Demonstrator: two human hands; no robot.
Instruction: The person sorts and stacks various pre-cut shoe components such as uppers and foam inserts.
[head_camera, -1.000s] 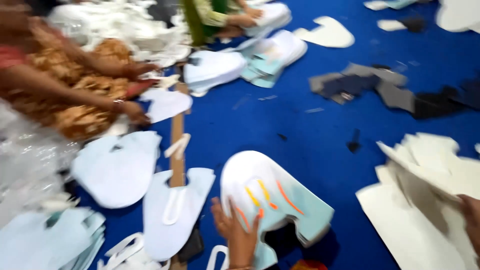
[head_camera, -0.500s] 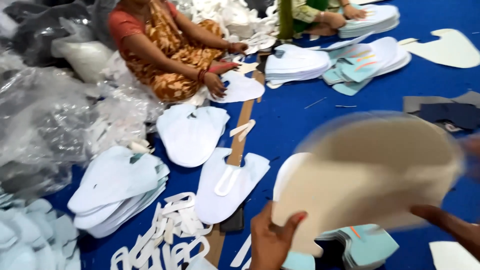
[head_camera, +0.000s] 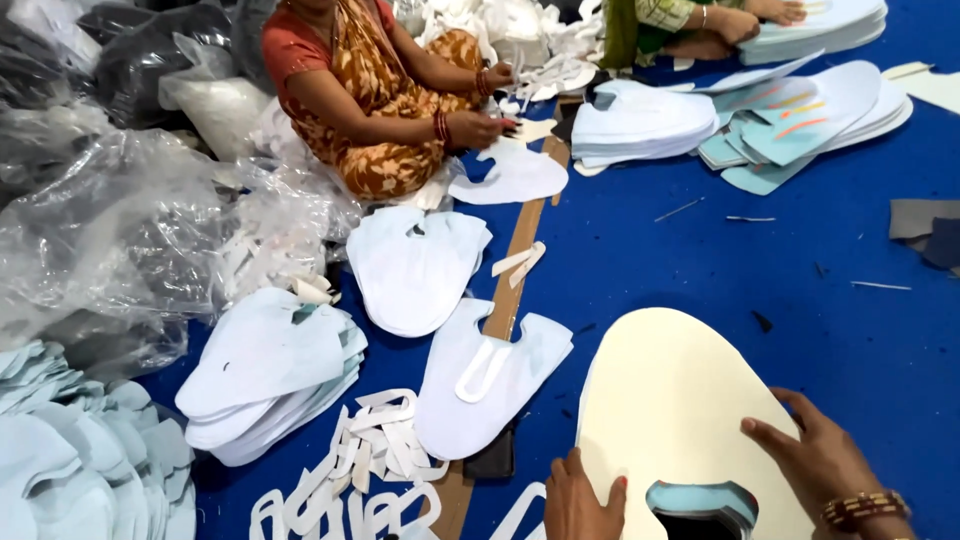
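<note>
Blue floor covering (head_camera: 700, 260) fills the frame, littered with small scraps. Crumpled clear plastic bags (head_camera: 110, 230) heaped at left, dark bags behind. A long wooden strip (head_camera: 520, 250) runs across the floor. Stacks of white cut pieces (head_camera: 265, 370) around; a seated person in an orange patterned dress (head_camera: 370, 90) at top. Even, soft light

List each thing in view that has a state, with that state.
Cream sheet: flat on blue floor, both hands on it.
Left hand: pressing sheet's near edge.
Right hand: resting on sheet's right side.
White cutout: lying flat across wooden strip.
White stack: piled, untouched.
</note>
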